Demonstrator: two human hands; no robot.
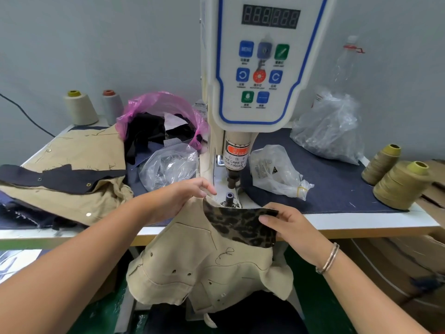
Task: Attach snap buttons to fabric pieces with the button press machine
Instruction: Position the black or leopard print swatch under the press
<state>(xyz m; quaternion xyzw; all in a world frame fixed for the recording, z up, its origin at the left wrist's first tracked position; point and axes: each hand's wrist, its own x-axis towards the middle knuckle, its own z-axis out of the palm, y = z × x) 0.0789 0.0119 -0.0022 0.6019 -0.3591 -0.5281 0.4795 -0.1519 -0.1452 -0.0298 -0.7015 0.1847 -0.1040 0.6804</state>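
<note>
The button press machine [255, 68] stands at the table's middle, its lower die [229, 198] just behind the fabric. A beige fabric piece [199, 261] with a leopard-print flap [243, 225] hangs over the table's front edge. My left hand [185, 196] pinches the beige fabric's top edge left of the die. My right hand [286, 227] pinches the right end of the leopard-print flap. A clear bag of snap parts [277, 172] lies right of the machine, and another clear bag [168, 165] lies left of it.
Beige and navy fabric pieces [69, 174] are piled at the left. Behind them are a pink bag of dark scraps [159, 121] and two thread cones [80, 108]. A big clear bag [330, 126], olive thread cones [399, 184] and cardboard boxes [409, 273] are at the right.
</note>
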